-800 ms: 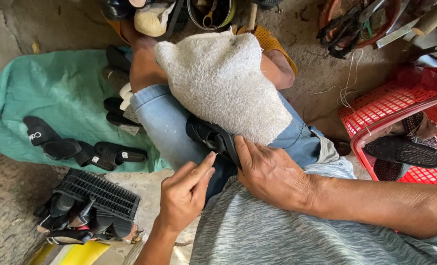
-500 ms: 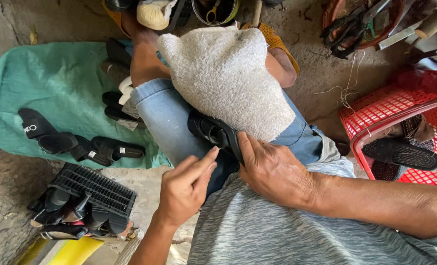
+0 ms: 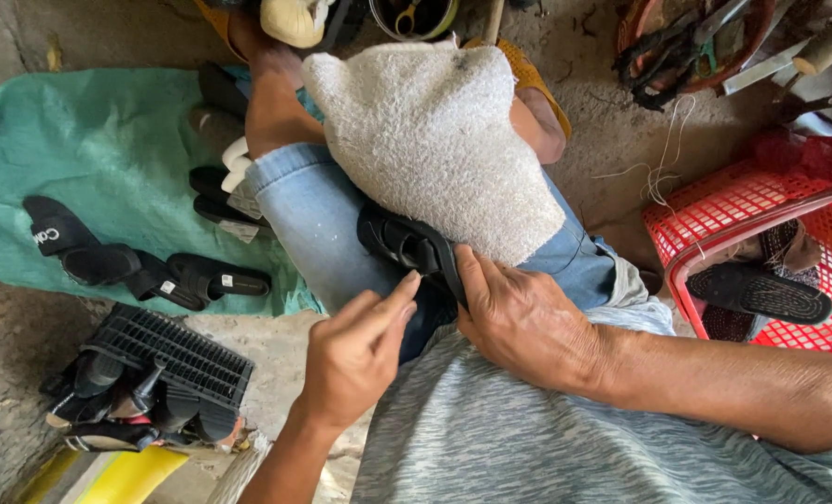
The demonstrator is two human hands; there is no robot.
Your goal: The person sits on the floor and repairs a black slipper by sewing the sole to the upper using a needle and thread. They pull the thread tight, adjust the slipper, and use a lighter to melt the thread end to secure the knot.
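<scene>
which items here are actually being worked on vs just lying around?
In hand:
- black rubber sandal on the lap, pinned by the right hand
- left hand, fingertips at the sandal's edge
- white terry towel over the knee, covering part of the sandal

Lying about:
- black sandals on the green cloth
- red plastic basket
- black slatted crate

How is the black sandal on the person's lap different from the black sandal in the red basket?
The black sandal on the lap lies partly under a white towel, pressed by the right hand; the black sandal in the red plastic basket lies untouched, its ribbed sole showing. Both are black.
</scene>
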